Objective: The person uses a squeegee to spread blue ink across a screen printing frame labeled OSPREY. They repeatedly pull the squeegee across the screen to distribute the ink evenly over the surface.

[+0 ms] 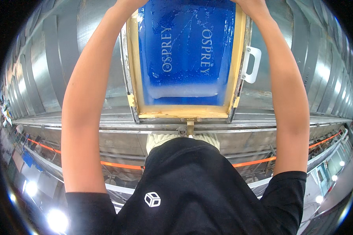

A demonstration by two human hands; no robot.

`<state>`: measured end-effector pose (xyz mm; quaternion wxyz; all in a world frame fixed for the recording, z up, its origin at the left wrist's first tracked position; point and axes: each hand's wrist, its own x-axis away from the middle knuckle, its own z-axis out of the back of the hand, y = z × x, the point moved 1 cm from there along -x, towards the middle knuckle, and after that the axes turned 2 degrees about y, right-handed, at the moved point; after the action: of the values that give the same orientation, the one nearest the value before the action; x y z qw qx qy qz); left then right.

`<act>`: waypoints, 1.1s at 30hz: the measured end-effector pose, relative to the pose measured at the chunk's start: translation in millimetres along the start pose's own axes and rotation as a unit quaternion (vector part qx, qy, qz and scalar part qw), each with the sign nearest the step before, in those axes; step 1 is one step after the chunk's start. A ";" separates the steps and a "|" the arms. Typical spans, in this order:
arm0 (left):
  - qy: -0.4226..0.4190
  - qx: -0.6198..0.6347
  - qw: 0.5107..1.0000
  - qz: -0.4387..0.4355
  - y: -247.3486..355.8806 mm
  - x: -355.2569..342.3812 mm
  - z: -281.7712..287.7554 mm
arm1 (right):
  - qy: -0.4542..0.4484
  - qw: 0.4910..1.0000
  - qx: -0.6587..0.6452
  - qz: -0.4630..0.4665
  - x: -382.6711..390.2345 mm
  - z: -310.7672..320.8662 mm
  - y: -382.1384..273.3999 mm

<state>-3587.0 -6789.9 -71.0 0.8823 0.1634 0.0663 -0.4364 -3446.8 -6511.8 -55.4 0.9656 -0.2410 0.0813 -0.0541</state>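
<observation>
Hands at screen frame (184, 111) far edge

A screen-printing workshop: a long metal print table (47, 78) stretches both ways, a wooden-framed blue screen (184, 51) lying on it.

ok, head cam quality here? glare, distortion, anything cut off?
Head view: heavy fisheye, with the metal table edges bowing toward a black rim; blown-out light spots at lower left and lower right; wet sheen on the blue screen in its yellow frame; both hands are cropped at the top edge; focus is reasonably sharp at centre.
</observation>
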 end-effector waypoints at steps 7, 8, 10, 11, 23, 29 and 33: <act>-0.124 -0.023 0.983 0.133 30.4 52.0 6.7 | -0.047 0.995 0.083 0.009 51.0 -23.2 -11.8; -0.116 -0.008 0.989 0.092 44.0 75.0 8.8 | -0.026 0.998 0.051 0.019 79.9 -25.6 -7.4; -0.114 0.069 0.982 0.131 86.0 122.7 28.4 | -0.004 1.000 0.002 0.019 140.6 -27.6 -24.5; -0.093 0.084 0.985 0.123 100.6 153.4 31.9 | 0.001 1.000 -0.013 0.012 171.9 -23.3 -45.1; -0.036 0.116 0.988 0.093 201.5 319.3 63.7 | -0.020 0.937 -0.316 -0.151 311.4 10.5 -64.6; -0.067 0.148 0.981 0.106 201.0 325.5 63.9 | 0.134 0.899 -0.273 -0.317 222.3 -28.0 31.5; -0.038 0.169 0.979 0.107 197.5 335.3 76.0 | 0.251 0.929 -0.162 -0.218 199.2 -21.7 23.8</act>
<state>-3228.0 -6955.5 -41.2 0.8854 0.2993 -0.0602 -0.3505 -3253.8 -6529.4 -111.7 0.8258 -0.3844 0.2746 -0.3082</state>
